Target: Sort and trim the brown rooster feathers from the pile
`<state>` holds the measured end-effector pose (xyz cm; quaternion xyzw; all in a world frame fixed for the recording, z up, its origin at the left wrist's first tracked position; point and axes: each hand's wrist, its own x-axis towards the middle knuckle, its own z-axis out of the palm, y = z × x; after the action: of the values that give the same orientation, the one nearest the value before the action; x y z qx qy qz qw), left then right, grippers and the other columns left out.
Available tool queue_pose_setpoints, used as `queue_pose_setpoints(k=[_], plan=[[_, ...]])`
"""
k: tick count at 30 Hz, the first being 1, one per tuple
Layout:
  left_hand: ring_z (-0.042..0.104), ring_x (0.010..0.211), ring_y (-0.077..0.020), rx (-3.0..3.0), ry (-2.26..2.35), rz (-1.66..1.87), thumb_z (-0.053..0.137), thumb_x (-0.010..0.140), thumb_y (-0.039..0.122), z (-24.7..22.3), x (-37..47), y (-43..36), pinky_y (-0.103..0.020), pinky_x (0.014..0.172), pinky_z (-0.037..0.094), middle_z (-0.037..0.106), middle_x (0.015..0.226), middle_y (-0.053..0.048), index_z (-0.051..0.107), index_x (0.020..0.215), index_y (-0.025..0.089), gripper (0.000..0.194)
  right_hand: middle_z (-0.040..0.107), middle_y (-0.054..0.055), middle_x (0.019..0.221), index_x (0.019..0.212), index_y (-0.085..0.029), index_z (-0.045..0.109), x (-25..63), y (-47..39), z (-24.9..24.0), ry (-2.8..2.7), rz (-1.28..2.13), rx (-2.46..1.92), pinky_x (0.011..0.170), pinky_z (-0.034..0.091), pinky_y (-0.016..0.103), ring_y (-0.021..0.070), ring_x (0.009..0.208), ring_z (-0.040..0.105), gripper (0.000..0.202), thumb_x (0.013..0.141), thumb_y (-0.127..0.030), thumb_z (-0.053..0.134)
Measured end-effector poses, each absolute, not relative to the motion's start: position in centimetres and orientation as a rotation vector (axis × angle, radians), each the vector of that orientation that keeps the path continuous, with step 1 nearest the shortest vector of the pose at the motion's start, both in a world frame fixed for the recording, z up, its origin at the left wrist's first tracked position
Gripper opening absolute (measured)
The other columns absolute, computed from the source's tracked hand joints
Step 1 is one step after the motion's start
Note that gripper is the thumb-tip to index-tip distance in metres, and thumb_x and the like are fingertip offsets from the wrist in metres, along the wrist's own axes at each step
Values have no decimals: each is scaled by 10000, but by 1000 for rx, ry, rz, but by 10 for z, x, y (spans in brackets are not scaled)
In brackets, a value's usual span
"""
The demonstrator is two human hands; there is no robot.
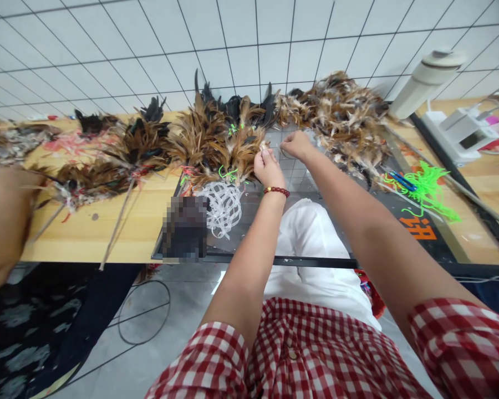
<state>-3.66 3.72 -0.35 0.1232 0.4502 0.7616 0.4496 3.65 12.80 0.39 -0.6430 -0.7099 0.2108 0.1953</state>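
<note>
My left hand (270, 167), with a red bead bracelet at the wrist, is closed in a pinch on a small pale feather (263, 146). Just to its right, my right hand (298, 146) is also closed, its fingertips apart from the left hand; what they hold, if anything, is too small to make out. Bundles of brown feathers (199, 130) with dark tips lie left of my hands, some with green ties. A heap of loose brown and cream feathers (341, 108) sits to the right. White plastic strips (221, 209) lie curled in front of the bundles.
Green strings (430, 185) with a blue tool (402, 181) lie at the right. A pale bottle (426, 83) and a white power strip (453, 138) stand beyond. At the left, another person's arm (4, 216) reaches over feathers tied on sticks (118, 221). A tiled wall (241, 39) rises behind.
</note>
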Motion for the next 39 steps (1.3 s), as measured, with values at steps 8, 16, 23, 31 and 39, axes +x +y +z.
queue_pose_setpoints(k=[8, 16, 23, 31, 39], plan=[[356, 466, -41, 318, 1124, 1841, 467, 1063, 191, -2, -33, 36, -181, 502, 284, 392, 570, 88, 524, 778, 193, 290, 757, 192, 1037, 760, -166, 677, 37, 106, 0, -2088, 429, -1863, 1023, 502, 511, 334, 1082, 687, 140, 898, -192, 676], [543, 602, -54, 339, 1094, 1603, 612, 1014, 308, -3, -23, 31, -192, 608, 402, 588, 717, 43, 645, 818, 181, 236, 497, -36, 596, 646, -210, 555, 72, 59, 2, -1466, 1071, -1135, 659, 419, 264, 107, 605, 420, 371, 864, -407, 781], [601, 707, -55, 382, 913, 1617, 655, 966, 160, -3, -12, 27, -192, 787, 483, 665, 768, 29, 682, 769, 161, 199, 515, -53, 573, 601, -191, 590, 67, 35, 7, -1271, 1156, -1110, 635, 382, 258, 80, 574, 389, 293, 772, -272, 814], [539, 633, -63, 414, 982, 1592, 569, 1009, 150, -3, -13, 28, -209, 718, 446, 583, 681, 42, 614, 720, 164, 293, 514, -51, 598, 634, -203, 624, 76, 32, 8, -1259, 1084, -1097, 641, 368, 264, 99, 612, 411, 163, 698, -238, 770], [523, 637, -50, 469, 1027, 1653, 581, 995, 126, 0, -11, 25, -170, 710, 436, 576, 686, 50, 601, 701, 168, 297, 593, -24, 654, 654, -196, 636, 82, 31, 7, -1340, 1088, -1078, 665, 413, 278, 111, 653, 493, 313, 650, -397, 876]])
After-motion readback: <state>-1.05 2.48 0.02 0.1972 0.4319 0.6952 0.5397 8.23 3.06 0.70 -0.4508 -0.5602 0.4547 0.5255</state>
